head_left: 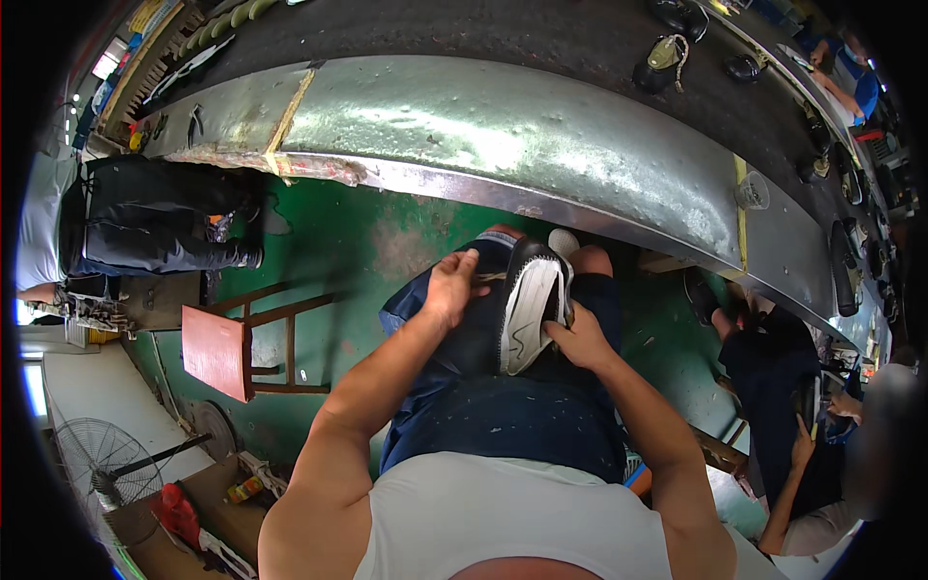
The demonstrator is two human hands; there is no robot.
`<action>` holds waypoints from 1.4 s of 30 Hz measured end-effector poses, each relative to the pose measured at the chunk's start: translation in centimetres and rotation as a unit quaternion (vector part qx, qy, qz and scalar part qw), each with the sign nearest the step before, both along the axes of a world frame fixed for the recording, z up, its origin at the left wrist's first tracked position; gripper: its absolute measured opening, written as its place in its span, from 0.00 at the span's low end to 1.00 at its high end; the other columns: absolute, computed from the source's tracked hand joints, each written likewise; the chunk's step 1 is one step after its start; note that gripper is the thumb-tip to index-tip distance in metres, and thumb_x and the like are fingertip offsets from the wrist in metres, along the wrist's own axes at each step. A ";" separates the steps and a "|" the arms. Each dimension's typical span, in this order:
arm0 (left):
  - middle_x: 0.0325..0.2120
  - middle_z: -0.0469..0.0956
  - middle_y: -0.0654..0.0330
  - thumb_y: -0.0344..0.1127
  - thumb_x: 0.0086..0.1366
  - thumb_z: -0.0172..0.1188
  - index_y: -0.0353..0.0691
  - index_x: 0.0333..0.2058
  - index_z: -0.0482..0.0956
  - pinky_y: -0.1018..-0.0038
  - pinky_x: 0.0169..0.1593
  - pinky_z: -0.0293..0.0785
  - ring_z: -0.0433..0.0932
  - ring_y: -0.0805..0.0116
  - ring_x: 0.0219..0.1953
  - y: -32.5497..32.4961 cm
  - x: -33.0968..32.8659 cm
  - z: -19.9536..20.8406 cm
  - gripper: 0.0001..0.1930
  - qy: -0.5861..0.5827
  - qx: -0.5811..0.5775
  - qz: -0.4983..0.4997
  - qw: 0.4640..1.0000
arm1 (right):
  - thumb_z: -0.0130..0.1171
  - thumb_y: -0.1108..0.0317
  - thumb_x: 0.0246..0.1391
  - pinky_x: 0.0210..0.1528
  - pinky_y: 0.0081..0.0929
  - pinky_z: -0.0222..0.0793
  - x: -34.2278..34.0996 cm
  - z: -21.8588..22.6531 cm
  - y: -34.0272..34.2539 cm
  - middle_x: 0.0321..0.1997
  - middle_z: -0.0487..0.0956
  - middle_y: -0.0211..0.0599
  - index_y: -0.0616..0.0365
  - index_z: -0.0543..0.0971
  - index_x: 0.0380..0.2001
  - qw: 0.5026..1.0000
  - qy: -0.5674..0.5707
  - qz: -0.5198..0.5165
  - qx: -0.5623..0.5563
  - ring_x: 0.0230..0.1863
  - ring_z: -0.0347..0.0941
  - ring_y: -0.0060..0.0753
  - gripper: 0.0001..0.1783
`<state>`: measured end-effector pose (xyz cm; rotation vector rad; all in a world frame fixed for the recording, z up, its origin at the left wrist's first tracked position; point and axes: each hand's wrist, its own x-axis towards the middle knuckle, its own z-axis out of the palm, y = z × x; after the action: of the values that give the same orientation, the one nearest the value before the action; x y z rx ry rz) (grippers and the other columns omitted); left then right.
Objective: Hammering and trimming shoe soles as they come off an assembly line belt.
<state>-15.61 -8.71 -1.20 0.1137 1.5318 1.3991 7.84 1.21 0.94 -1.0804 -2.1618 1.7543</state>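
A black shoe (534,300) lies sole up across my lap, its pale sole facing me and stitches running along its edge. My right hand (580,335) grips the shoe's right side, thumb against the sole. Left of the shoe, my left hand (452,288) is closed in a pinch. A thin pale strand (491,277), which looks like thread, runs from those fingers to the shoe's side. A dark wavy line crosses the lower part of the sole; whether it is loose thread or a mark, I cannot tell.
A metal-covered bench edge (483,116) runs ahead, beside a dark belt (541,29) carrying shoes. Pliers (195,121) lie on its left end. A wooden stool (217,350) and a fan (106,464) are at left. People work at left and right.
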 end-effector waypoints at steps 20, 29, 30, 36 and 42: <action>0.63 0.69 0.52 0.25 0.61 0.56 0.36 0.71 0.55 0.71 0.67 0.60 0.66 0.67 0.64 0.6 6.2 0.4 0.38 0.019 0.115 -0.398 0.910 | 0.58 0.74 0.54 0.45 0.41 0.74 10.6 6.5 -0.3 0.44 0.78 0.48 0.66 0.70 0.58 0.968 -0.152 0.161 0.121 0.42 0.78 0.49 0.27; 0.66 0.63 0.47 0.32 0.61 0.64 0.39 0.73 0.41 0.70 0.70 0.55 0.62 0.60 0.68 0.5 6.5 0.7 0.49 0.101 0.080 -0.467 0.875 | 0.57 0.74 0.54 0.44 0.46 0.75 6.6 8.0 0.6 0.45 0.77 0.50 0.68 0.72 0.54 0.879 -0.241 0.235 0.337 0.46 0.76 0.55 0.24; 0.66 0.62 0.47 0.32 0.62 0.65 0.39 0.73 0.41 0.69 0.70 0.55 0.61 0.61 0.68 0.6 6.4 0.8 0.49 0.118 0.083 -0.480 0.865 | 0.57 0.74 0.54 0.44 0.46 0.75 6.5 7.8 0.9 0.45 0.77 0.50 0.68 0.72 0.54 0.879 -0.241 0.237 0.337 0.46 0.76 0.55 0.24; 0.67 0.61 0.47 0.34 0.62 0.67 0.38 0.73 0.39 0.68 0.71 0.53 0.59 0.59 0.70 0.8 5.6 -2.1 0.50 0.085 0.109 -0.497 0.856 | 0.58 0.72 0.53 0.42 0.48 0.75 4.6 6.7 1.0 0.42 0.78 0.52 0.67 0.74 0.45 0.912 -0.226 0.290 0.184 0.47 0.76 0.56 0.17; 0.69 0.54 0.42 0.34 0.60 0.67 0.36 0.72 0.35 0.67 0.73 0.48 0.52 0.56 0.73 0.8 6.0 -0.7 0.54 0.136 0.144 -0.512 0.836 | 0.58 0.71 0.53 0.43 0.50 0.73 6.4 6.6 1.6 0.36 0.79 0.55 0.69 0.75 0.40 0.950 -0.095 0.211 0.211 0.40 0.78 0.61 0.13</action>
<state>-9.60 -7.86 -1.94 1.1833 1.1295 0.7116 14.23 2.83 7.54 -0.7427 -2.8822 1.2457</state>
